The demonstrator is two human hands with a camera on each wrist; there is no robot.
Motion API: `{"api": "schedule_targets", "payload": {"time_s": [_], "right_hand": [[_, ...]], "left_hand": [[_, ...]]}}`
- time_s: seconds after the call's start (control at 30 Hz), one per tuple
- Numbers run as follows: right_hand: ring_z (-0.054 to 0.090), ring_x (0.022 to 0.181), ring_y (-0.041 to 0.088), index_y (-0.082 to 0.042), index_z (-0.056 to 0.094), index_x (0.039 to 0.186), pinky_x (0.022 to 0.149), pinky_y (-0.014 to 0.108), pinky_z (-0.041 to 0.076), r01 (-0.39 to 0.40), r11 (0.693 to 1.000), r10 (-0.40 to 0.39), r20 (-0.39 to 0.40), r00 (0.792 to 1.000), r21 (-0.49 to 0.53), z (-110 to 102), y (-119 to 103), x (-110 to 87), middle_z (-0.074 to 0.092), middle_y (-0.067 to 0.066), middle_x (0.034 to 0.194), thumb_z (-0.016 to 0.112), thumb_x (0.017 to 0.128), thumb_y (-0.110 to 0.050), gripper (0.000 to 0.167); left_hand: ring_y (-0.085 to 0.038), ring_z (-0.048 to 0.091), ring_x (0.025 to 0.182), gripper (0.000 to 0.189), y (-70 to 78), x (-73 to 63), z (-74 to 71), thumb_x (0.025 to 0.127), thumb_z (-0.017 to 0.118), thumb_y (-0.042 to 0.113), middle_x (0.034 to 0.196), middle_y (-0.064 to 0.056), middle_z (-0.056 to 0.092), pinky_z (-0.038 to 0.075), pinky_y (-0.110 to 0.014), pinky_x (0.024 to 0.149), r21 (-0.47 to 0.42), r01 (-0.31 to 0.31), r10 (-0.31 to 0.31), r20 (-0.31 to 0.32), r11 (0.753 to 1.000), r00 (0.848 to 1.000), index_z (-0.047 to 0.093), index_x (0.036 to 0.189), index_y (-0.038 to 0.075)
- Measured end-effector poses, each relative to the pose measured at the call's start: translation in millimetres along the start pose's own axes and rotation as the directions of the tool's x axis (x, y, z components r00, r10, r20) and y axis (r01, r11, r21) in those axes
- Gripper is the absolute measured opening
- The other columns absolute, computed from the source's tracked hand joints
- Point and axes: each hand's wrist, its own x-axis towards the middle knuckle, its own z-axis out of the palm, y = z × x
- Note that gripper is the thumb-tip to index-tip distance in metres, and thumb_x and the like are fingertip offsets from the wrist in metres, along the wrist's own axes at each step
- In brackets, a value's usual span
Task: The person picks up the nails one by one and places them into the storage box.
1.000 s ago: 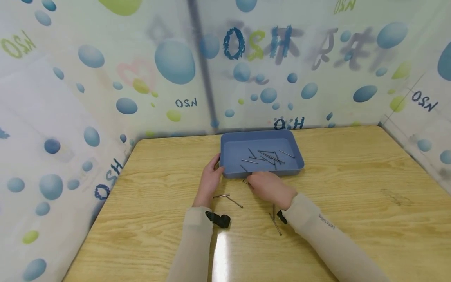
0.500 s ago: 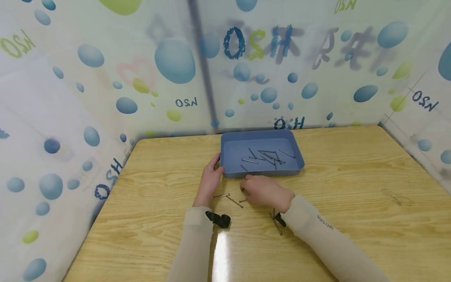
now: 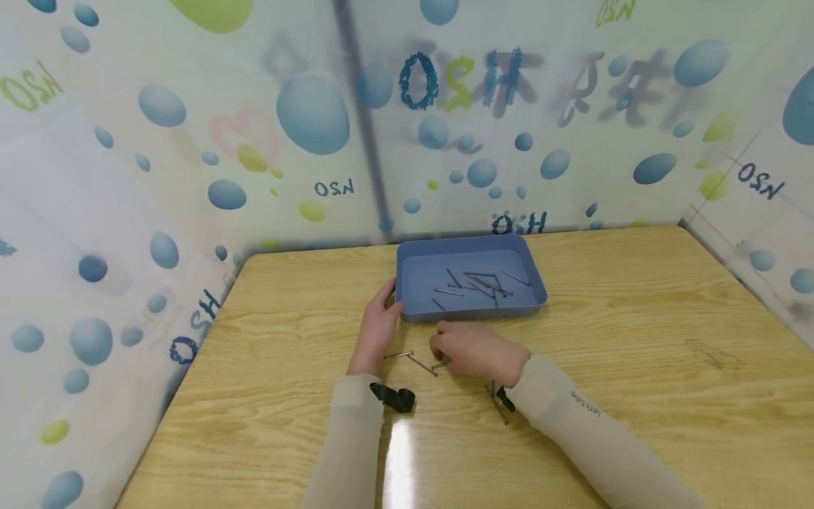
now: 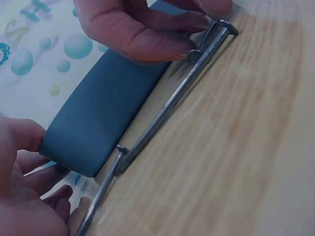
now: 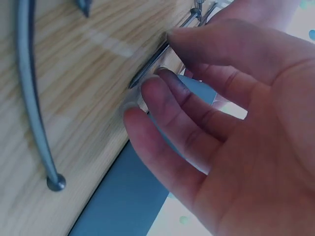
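Note:
My left hand grips the left front corner of a blue tray, its thumb near the front wall. Several nails lie scattered inside. In front of the tray, my right hand is low over the table, fingers bent. Its thumb touches a nail in the right wrist view, apparently pinching it; the index fingertip is hidden. That nail's head end shows beside the hand. Two more nails lie just left of it, nearly end to end in the left wrist view.
Further nails lie under and beside my right wrist. Dark wrist cameras sit at both cuffs. The wooden table meets a patterned wall covering close behind the tray, with another covered side at left.
My right hand has drawn back from the tray's front wall toward me, and the nail beside its fingers has come along. My left hand keeps its place on the tray.

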Motion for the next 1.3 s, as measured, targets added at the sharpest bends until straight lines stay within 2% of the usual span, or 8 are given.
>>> {"api": "schedule_targets", "payload": {"time_s": [0.17, 0.4, 0.67, 0.87, 1.0, 1.17, 1.23, 1.3], "right_hand": [[0.047, 0.067, 0.008, -0.021, 0.062, 0.080, 0.058, 0.025, 0.042, -0.005, 0.999, 0.006, 0.019, 1.000, -0.036, 1, -3, 0.4, 0.047, -0.008, 0.076, 0.066, 0.080, -0.017, 0.006], [0.047, 0.067, 0.008, -0.023, 0.056, 0.073, 0.058, 0.027, 0.042, -0.056, 0.996, 0.061, 0.072, 0.996, -0.064, 2, -7, 1.6, 0.046, -0.010, 0.073, 0.063, 0.077, -0.016, 0.011], [0.046, 0.065, 0.009, -0.023, 0.053, 0.073, 0.057, 0.028, 0.041, -0.055, 0.998, 0.056, 0.082, 0.995, -0.014, 2, -3, -0.3, 0.046, -0.010, 0.071, 0.060, 0.076, -0.012, 0.013], [0.043, 0.058, 0.010, -0.019, 0.052, 0.073, 0.055, 0.028, 0.038, -0.064, 0.998, 0.062, 0.098, 0.993, 0.022, 0, 0, -1.5, 0.047, -0.009, 0.065, 0.057, 0.077, -0.009, 0.012], [0.047, 0.060, 0.009, -0.019, 0.056, 0.084, 0.059, 0.027, 0.042, -0.060, 0.997, 0.055, 0.109, 0.993, 0.040, -2, 3, -1.6, 0.055, -0.007, 0.071, 0.058, 0.077, -0.005, 0.015], [0.058, 0.082, 0.012, -0.018, 0.058, 0.112, 0.074, 0.030, 0.046, -0.045, 0.996, 0.037, 0.109, 0.993, 0.071, -6, 6, -2.4, 0.063, -0.003, 0.098, 0.059, 0.080, -0.003, 0.035], [0.059, 0.087, 0.013, -0.018, 0.060, 0.114, 0.076, 0.031, 0.046, -0.036, 0.996, 0.027, 0.108, 0.994, 0.079, -7, 8, -2.7, 0.063, -0.002, 0.103, 0.059, 0.081, -0.003, 0.036], [0.058, 0.085, 0.012, -0.018, 0.062, 0.111, 0.075, 0.030, 0.046, -0.028, 0.996, 0.019, 0.101, 0.995, 0.088, -8, 9, -3.2, 0.063, -0.003, 0.101, 0.058, 0.082, -0.003, 0.033]], "left_hand": [[-0.012, 0.024, 0.129, 0.051, -0.5, -0.5, -0.3, 0.092, 0.045, 0.015, 0.140, 0.009, 0.030, 0.028, -0.037, 0.101, 0.005, 0.001, -0.001, -0.005, 1.000, 1.000, 0.032, 0.140, 0.020], [-0.011, 0.024, 0.129, 0.051, -0.2, -0.4, 0.0, 0.091, 0.044, 0.014, 0.140, 0.008, 0.031, 0.027, -0.036, 0.101, 0.000, -0.005, 0.005, -0.008, 1.000, 1.000, 0.032, 0.140, 0.019], [-0.011, 0.023, 0.130, 0.050, -0.4, -0.1, -0.1, 0.091, 0.045, 0.012, 0.140, 0.007, 0.032, 0.025, -0.035, 0.102, 0.010, -0.006, 0.006, -0.015, 1.000, 1.000, 0.033, 0.139, 0.018], [-0.009, 0.022, 0.129, 0.051, -0.5, 0.7, 0.9, 0.091, 0.045, 0.014, 0.140, 0.010, 0.031, 0.026, -0.034, 0.102, -0.002, 0.016, -0.016, -0.008, 1.000, 1.000, 0.033, 0.140, 0.020], [-0.010, 0.021, 0.130, 0.051, -1.4, 1.0, 1.1, 0.091, 0.045, 0.014, 0.141, 0.009, 0.031, 0.025, -0.034, 0.102, -0.004, 0.010, -0.010, -0.004, 1.000, 1.000, 0.032, 0.140, 0.019], [-0.009, 0.021, 0.130, 0.051, -1.6, 1.6, 1.1, 0.091, 0.045, 0.014, 0.141, 0.009, 0.030, 0.025, -0.034, 0.102, -0.007, 0.009, -0.009, -0.002, 1.000, 1.000, 0.032, 0.140, 0.018], [-0.010, 0.021, 0.130, 0.051, -1.4, 1.7, 0.9, 0.091, 0.045, 0.014, 0.141, 0.009, 0.030, 0.025, -0.034, 0.102, -0.012, 0.014, -0.014, 0.001, 1.000, 1.000, 0.031, 0.141, 0.018], [-0.010, 0.021, 0.130, 0.051, -1.1, 1.8, 0.8, 0.091, 0.045, 0.014, 0.141, 0.009, 0.030, 0.026, -0.034, 0.102, -0.015, 0.019, -0.019, 0.003, 1.000, 1.000, 0.031, 0.141, 0.018]]}}
